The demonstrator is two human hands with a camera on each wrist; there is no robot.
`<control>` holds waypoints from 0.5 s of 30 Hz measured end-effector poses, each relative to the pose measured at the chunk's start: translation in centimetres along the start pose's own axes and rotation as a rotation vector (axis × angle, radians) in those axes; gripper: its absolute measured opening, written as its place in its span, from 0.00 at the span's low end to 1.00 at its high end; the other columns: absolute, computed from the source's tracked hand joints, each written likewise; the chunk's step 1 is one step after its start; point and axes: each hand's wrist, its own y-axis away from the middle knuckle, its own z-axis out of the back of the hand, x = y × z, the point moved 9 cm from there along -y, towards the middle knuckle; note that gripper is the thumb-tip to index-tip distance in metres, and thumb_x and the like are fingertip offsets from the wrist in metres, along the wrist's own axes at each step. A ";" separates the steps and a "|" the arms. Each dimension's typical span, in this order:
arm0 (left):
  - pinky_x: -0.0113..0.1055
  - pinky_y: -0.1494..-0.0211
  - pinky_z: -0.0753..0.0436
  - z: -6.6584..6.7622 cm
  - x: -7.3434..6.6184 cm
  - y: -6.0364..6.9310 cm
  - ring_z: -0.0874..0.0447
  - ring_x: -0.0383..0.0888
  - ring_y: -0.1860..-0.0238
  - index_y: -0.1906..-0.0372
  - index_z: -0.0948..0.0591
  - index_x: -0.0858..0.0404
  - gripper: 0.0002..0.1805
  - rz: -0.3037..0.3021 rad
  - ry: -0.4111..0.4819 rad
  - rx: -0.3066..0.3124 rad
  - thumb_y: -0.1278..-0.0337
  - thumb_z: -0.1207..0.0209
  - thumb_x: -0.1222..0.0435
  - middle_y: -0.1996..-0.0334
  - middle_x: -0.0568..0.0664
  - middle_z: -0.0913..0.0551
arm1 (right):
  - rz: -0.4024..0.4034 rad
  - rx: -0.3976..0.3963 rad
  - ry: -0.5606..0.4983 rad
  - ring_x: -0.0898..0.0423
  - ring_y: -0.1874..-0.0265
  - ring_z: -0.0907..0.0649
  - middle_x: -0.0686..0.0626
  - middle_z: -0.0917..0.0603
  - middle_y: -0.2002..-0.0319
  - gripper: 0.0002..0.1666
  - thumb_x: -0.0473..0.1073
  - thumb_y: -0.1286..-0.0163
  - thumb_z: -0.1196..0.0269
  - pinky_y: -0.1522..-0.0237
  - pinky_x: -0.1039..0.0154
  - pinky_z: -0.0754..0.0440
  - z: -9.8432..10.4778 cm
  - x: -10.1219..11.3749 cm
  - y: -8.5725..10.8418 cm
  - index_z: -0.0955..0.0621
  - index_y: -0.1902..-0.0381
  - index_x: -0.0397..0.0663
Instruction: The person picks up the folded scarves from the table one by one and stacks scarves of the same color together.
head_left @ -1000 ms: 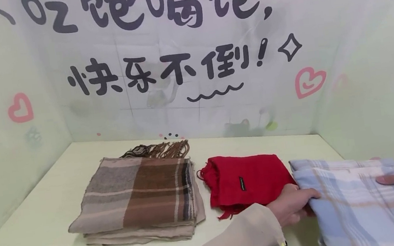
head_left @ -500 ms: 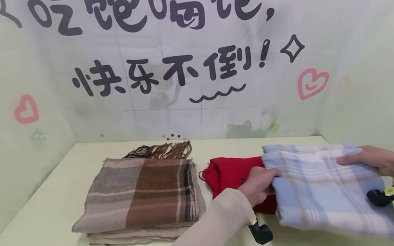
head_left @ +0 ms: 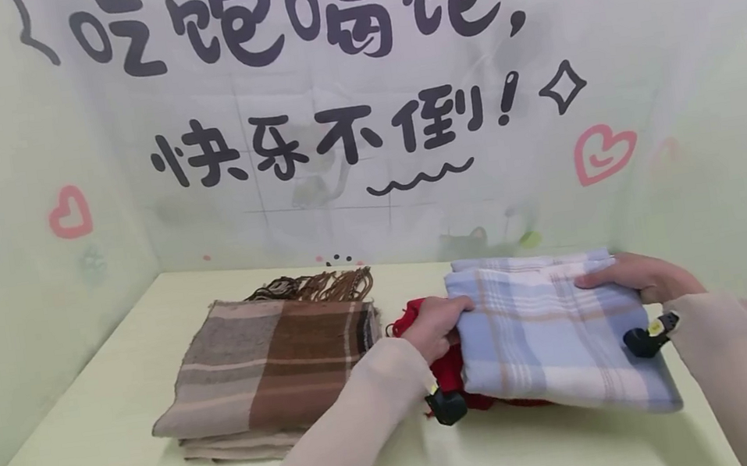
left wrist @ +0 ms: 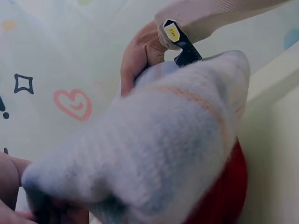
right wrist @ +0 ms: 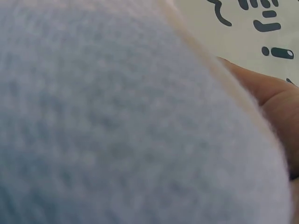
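Observation:
A folded light blue and white plaid scarf (head_left: 549, 328) is held between my two hands, over a folded red scarf (head_left: 446, 369). My left hand (head_left: 437, 325) grips its left edge, thumb on top and fingers underneath. At the far right edge my right hand (head_left: 644, 276) pinches it, thumb on top and the other fingers mostly hidden below. The plaid scarf covers most of the red one; I cannot tell whether they touch all along. In the left wrist view the plaid scarf (left wrist: 140, 140) bulges above the red cloth (left wrist: 224, 191). Plaid fabric (right wrist: 117, 116) fills most of the right wrist view.
A folded brown and grey plaid scarf (head_left: 277, 364) with a fringe (head_left: 338, 285) lies on the pale table (head_left: 108, 425) to the left, partly behind my left forearm. Walls with printed lettering and hearts enclose the table at the back and both sides.
Both hands have carried the blue and white scarf leftward and away from me, from the right side of the table to over the red scarf. The brown scarf stays in place.

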 end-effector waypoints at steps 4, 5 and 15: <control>0.36 0.62 0.17 1.7 -0.3 -0.2 0.19 0.40 0.71 0.66 0.24 0.68 0.06 -0.005 -0.029 -0.017 0.52 0.43 0.72 0.72 0.51 0.19 | 0.002 -0.004 -0.022 0.58 0.62 0.23 0.52 0.25 0.59 0.39 0.53 0.39 0.35 0.57 0.62 0.21 -1.2 0.8 -1.2 0.38 0.43 0.32; 0.36 0.62 0.17 2.1 -0.3 -0.2 0.19 0.41 0.71 0.66 0.24 0.68 0.06 -0.005 -0.040 -0.020 0.52 0.44 0.72 0.71 0.51 0.19 | 0.000 -0.001 -0.028 0.59 0.63 0.22 0.52 0.25 0.60 0.39 0.53 0.39 0.35 0.57 0.62 0.21 -1.6 0.8 -1.5 0.38 0.44 0.32; 0.36 0.66 0.16 5.7 0.1 0.1 0.18 0.44 0.71 0.63 0.27 0.69 0.10 0.003 -0.262 -0.118 0.52 0.45 0.68 0.69 0.54 0.20 | 0.047 0.010 -0.021 0.59 0.67 0.22 0.53 0.23 0.67 0.28 0.52 0.40 0.35 0.61 0.63 0.21 -4.7 1.7 -3.8 0.30 0.54 0.36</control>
